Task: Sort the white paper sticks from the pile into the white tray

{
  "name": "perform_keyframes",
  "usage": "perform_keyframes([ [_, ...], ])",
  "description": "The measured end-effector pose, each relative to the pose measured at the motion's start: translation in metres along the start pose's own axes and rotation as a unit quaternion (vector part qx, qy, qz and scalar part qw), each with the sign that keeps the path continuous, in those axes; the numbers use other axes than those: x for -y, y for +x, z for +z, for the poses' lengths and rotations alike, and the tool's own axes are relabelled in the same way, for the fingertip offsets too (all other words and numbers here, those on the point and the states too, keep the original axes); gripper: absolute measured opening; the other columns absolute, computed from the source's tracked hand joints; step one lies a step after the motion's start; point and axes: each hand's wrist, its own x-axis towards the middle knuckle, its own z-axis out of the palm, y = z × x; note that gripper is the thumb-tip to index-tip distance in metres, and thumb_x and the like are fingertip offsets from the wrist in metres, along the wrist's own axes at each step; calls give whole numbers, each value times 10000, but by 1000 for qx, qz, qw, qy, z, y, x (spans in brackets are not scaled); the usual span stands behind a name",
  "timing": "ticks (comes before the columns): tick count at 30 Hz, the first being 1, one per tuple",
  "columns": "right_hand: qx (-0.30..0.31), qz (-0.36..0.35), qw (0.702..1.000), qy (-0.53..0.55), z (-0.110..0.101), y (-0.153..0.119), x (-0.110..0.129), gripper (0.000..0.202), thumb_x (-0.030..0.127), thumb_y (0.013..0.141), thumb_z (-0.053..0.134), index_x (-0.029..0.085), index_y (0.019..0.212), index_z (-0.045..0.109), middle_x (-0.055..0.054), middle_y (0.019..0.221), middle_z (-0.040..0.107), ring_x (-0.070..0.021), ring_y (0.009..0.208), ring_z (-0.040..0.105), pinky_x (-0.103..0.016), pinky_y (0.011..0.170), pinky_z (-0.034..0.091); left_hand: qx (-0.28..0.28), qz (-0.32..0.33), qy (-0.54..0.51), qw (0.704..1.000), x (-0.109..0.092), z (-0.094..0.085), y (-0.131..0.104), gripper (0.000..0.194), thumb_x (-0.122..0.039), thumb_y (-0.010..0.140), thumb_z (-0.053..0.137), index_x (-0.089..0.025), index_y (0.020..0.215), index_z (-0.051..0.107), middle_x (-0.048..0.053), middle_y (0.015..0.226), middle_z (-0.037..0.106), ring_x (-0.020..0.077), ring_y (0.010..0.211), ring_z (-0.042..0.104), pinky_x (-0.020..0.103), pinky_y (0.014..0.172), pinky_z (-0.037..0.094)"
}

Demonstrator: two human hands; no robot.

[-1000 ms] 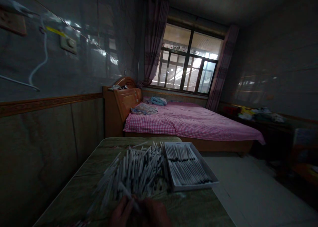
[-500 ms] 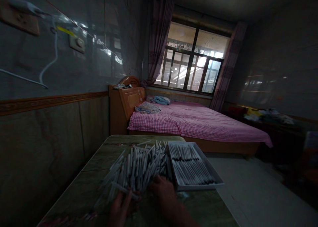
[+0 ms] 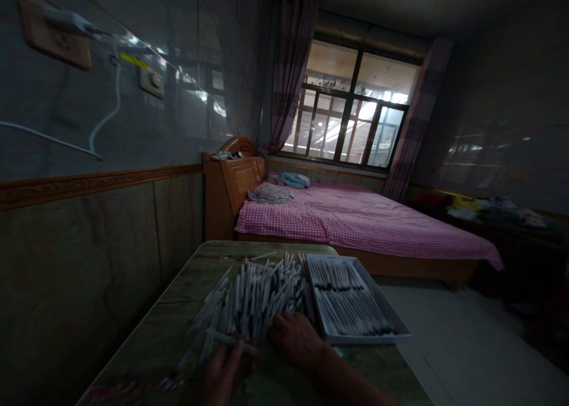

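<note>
A loose pile of thin whitish sticks (image 3: 255, 293) lies on the green marbled table (image 3: 164, 311). At the near edge of the pile, my left hand (image 3: 226, 364) is closed on one pale stick (image 3: 226, 338), held slanting across the fingers. My right hand (image 3: 296, 338) rests against the pile's near right side with fingers curled; what they hold, if anything, is hidden. Right of the pile is a shallow white box (image 3: 360, 299) with two rows of similar dark-tipped sticks.
Beyond the table stands a bed (image 3: 355, 219) with a pink checked sheet and a wooden headboard (image 3: 233, 186). On the left wall, a white cable (image 3: 118, 98) hangs from a plug. Clothes (image 3: 498, 207) lie piled at the right.
The view has shifted slightly, moving the scene to the right in the picture. My right hand has edged back a little from the box side, fingers still curled; my left hand keeps its stick.
</note>
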Motion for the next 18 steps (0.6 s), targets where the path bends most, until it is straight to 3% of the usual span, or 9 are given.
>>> perform_keyframes([
  [4,-62,31,997,23,2,-16,2,26,177,943,645,178,949,670,-47,902,723,-201,797,689,-276,652,519,11,-20,-80,997,0,1,-3,96,-148,840,684,-233,806,653,52,719,805,226,658,770,284,605,602],
  [6,-143,92,981,98,3,-29,10,131,142,986,522,177,992,648,-55,879,720,-178,785,691,-252,678,521,14,-35,-110,993,-1,1,-5,76,-145,856,664,-204,810,655,85,759,814,247,707,786,324,668,627],
  [7,-209,138,953,173,3,-35,16,162,149,996,483,187,1016,639,-50,873,720,-165,774,694,-239,685,524,15,-40,-120,992,-1,1,-6,71,-139,857,664,-191,810,652,99,776,816,260,737,792,346,700,635],
  [9,-328,229,848,347,3,-45,30,154,223,1004,487,221,1047,634,-28,857,724,-152,742,701,-221,680,533,15,-36,-131,991,-2,1,-10,81,-107,844,678,-176,827,639,102,799,819,273,786,798,375,748,643],
  [11,-374,299,739,473,1,-51,45,139,325,986,548,239,1019,651,-13,825,723,-157,719,706,-227,673,543,17,-29,-134,990,-3,4,-14,119,-76,831,690,-173,854,624,93,818,823,276,824,799,394,777,648],
  [13,-385,353,663,536,0,-51,56,194,413,956,595,234,960,668,-10,781,712,-168,709,703,-241,673,546,10,-29,-132,991,-5,7,-19,129,-65,844,678,-174,865,612,86,815,825,271,829,800,397,772,654],
  [15,-399,387,615,560,-2,-50,61,258,478,929,617,227,925,674,-12,757,705,-177,710,698,-255,676,545,2,-30,-131,991,-8,10,-23,105,-76,876,648,-169,852,605,99,813,826,261,825,801,380,759,658],
  [18,-384,389,600,584,-2,-49,59,298,515,898,642,220,909,681,-24,763,717,-194,721,707,-277,682,552,-3,-34,-130,991,-12,11,-25,78,-82,894,627,-151,859,624,118,839,828,255,828,801,363,753,661],
])
